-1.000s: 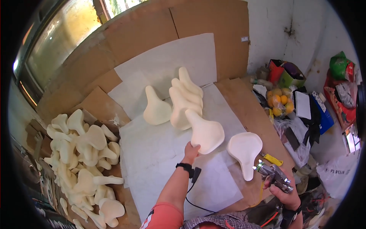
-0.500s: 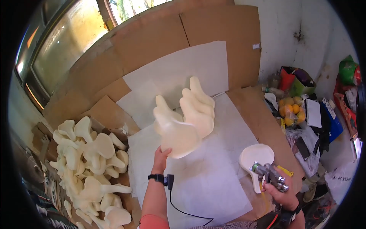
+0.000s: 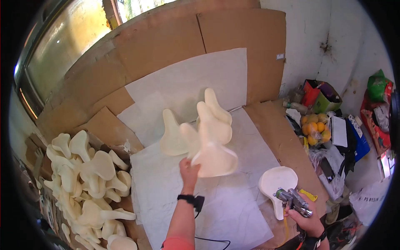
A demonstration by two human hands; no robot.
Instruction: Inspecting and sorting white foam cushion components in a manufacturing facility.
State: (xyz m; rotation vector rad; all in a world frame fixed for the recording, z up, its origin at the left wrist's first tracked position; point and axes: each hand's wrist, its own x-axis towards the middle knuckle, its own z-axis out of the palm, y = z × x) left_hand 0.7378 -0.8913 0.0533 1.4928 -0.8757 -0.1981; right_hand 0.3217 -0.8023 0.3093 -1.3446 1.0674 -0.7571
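My left hand (image 3: 190, 174) is closed on the left edge of a cream bicycle saddle pad (image 3: 216, 161), wide end toward me and narrow nose pointing away. Close behind it are more saddle pads, one a blurred pad (image 3: 190, 138), and others leaning at the back, including an upright pad (image 3: 223, 110). A separate pad (image 3: 171, 139) leans to the left. My right hand (image 3: 309, 220) grips a metal spray gun (image 3: 294, 201) at the right. Partly behind the gun lies another saddle pad (image 3: 278, 180), wide end away from me.
Many saddle pads form a heap (image 3: 89, 179) at the left. White paper (image 3: 208, 212) covers the work surface, with cardboard walls (image 3: 162, 46) behind. At the right are a bag of oranges (image 3: 316, 127), a notebook (image 3: 339, 131), plastic bags and a red hose (image 3: 301, 245).
My left hand has carried the held pad to the right, in front of the leaning pads. The left leaning pad now shows more fully. My right hand still holds the spray gun.
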